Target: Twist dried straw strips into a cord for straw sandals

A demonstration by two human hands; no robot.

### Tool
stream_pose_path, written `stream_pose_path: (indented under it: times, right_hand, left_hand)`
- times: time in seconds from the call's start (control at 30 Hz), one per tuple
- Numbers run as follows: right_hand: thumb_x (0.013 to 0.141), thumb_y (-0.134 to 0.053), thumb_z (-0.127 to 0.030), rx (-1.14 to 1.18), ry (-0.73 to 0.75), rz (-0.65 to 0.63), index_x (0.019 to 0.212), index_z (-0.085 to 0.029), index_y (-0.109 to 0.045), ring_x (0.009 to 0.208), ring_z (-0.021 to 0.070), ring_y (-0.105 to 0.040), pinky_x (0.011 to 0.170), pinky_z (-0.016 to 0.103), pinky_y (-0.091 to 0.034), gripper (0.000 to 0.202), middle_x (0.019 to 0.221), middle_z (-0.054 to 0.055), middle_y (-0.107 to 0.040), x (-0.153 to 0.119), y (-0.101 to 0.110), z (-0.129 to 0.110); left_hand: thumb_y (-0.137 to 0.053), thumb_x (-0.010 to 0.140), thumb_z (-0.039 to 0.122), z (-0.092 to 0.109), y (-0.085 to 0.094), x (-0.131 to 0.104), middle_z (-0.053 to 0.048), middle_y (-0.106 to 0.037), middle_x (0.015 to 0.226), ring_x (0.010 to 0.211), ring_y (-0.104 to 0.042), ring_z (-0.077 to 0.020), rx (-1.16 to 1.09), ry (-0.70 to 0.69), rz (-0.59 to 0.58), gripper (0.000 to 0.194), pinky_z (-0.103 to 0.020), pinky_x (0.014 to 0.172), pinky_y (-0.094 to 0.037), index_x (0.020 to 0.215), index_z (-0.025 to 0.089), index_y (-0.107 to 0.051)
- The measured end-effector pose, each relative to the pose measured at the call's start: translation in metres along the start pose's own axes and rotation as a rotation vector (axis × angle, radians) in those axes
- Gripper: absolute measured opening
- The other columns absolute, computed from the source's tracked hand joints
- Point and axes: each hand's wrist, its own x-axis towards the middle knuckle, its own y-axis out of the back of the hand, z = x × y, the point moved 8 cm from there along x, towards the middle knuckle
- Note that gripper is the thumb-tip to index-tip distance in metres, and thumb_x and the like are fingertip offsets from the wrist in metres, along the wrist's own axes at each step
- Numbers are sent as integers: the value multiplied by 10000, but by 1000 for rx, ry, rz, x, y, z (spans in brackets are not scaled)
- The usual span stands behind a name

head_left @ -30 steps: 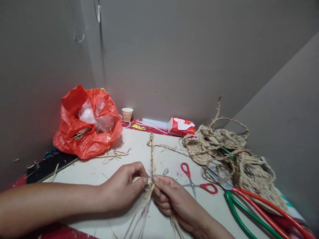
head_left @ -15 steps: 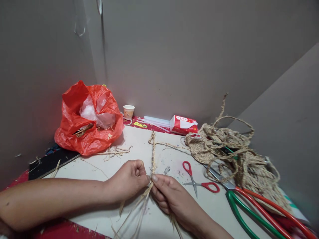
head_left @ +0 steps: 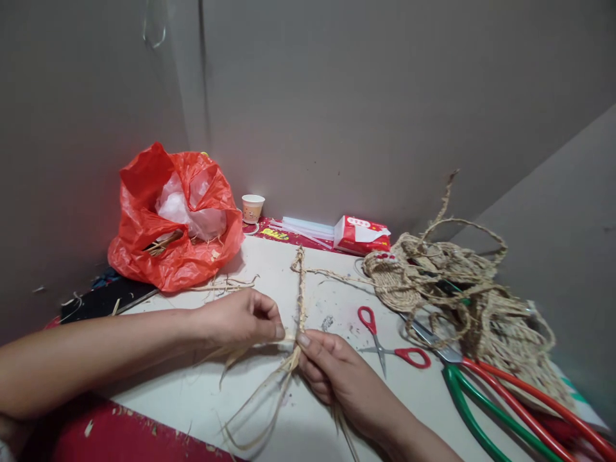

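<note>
A narrow straw braid point(head_left: 301, 298) lies upright in the view on the white board point(head_left: 202, 401), its far end looped. My right hand point(head_left: 332, 369) pinches the near end of the braid between thumb and fingers. To its left, my left hand point(head_left: 245, 319) is closed on a straw strand point(head_left: 289, 336) pulled out sideways from the braid. Other loose straw strands point(head_left: 260, 410) curve down below both hands, and some pass under the right palm. A thin twisted cord point(head_left: 337, 276) runs from the braid's far end toward the right.
Small red-handled scissors point(head_left: 380, 346) lie open right of my right hand. Beyond are large shears point(head_left: 481, 385) with red and green handles and a heap of woven straw point(head_left: 500, 314). A red plastic bag point(head_left: 192, 256), paper cup point(head_left: 253, 208) and tissue pack point(head_left: 362, 235) stand farther back.
My left hand has moved left and slightly up from the braid's end, drawing a strand sideways. My right hand keeps its pinch. The whole view has shifted a little.
</note>
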Motion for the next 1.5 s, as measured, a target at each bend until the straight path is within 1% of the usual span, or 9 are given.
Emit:
stream_pose_path:
  times: [0.13, 0.3, 0.47, 0.7, 0.9, 1.17, 1.27, 1.4, 1.5]
  right_hand:
    - [882, -487, -474, -50, -1, 12, 654, -181, -422, 387, 45, -174, 371, 213, -110, 376, 478, -95, -307, 0, 0, 0]
    - [893, -460, -481, -149, 48, 4, 661, -170, -454, 417, 60, -204, 398, 219, -145, 389, 474, -88, -307, -1, -4, -8]
    - [898, -448, -483, -190, 62, -1, 700, -163, -498, 429, 70, -199, 411, 223, -145, 380, 474, -87, -291, -2, -3, -10]
    - [873, -505, -463, -212, 66, 53, 663, -172, -522, 429, 74, -199, 430, 227, -183, 359, 470, -79, -296, -2, -2, -12]
    - [844, -537, -468, -287, 117, 89, 657, -156, -534, 612, 117, -385, 581, 234, -325, 364, 639, -9, -458, 0, -3, -18]
    - [844, -498, -487, -367, 85, 125, 628, -171, -459, 579, 112, -314, 536, 228, -293, 385, 607, -22, -376, -1, -6, -16]
    - [827, -529, -468, -355, 78, 176, 610, -174, -460, 558, 108, -314, 517, 222, -289, 372, 583, -28, -378, -2, -2, -15]
    - [802, -563, -472, -309, 82, 194, 586, -172, -486, 532, 106, -329, 506, 221, -303, 378, 542, -32, -403, -2, 2, -12]
    - [813, -549, -467, -318, 58, 200, 589, -170, -495, 526, 103, -330, 498, 221, -301, 375, 539, -31, -407, -1, 3, -10]
  left_hand:
    - [-621, 735, 300, 20, 22, -9, 60, -483, 581, 514, -379, -52, 33, -88, 175, 174, -188, 504, -298, 707, 132, -585]
    - [-622, 719, 338, 8, 1, -7, 61, -482, 484, 412, -399, -60, -32, 37, 106, 207, -189, 430, -326, 683, 144, -562]
    - [-600, 721, 301, -5, -15, 5, 36, -527, 480, 431, -479, -84, -93, 66, 77, 169, -209, 460, -417, 705, 140, -554]
    - [-589, 725, 278, -5, -16, 3, 24, -548, 514, 472, -511, -96, -8, 34, 47, 151, -210, 488, -419, 737, 130, -564]
    - [-541, 715, 209, -3, -16, 1, 19, -550, 544, 502, -482, -90, 94, -26, 104, 83, -191, 478, -354, 683, 137, -564]
    - [-480, 671, 127, 1, -13, -8, 35, -506, 542, 517, -425, -80, 277, -75, 211, 92, -187, 484, -309, 627, 147, -559]
    - [-501, 689, 144, 2, -18, -13, 22, -529, 549, 520, -452, -88, 203, -48, 185, 70, -194, 487, -322, 647, 147, -558]
    - [-554, 741, 251, 23, -23, -26, -6, -573, 587, 536, -503, -108, -60, -3, 55, 103, -222, 528, -383, 730, 149, -556]
    - [-600, 746, 303, 64, 5, -48, -38, -628, 773, 736, -576, -151, -8, -155, 159, 161, -255, 663, -429, 790, 149, -585]
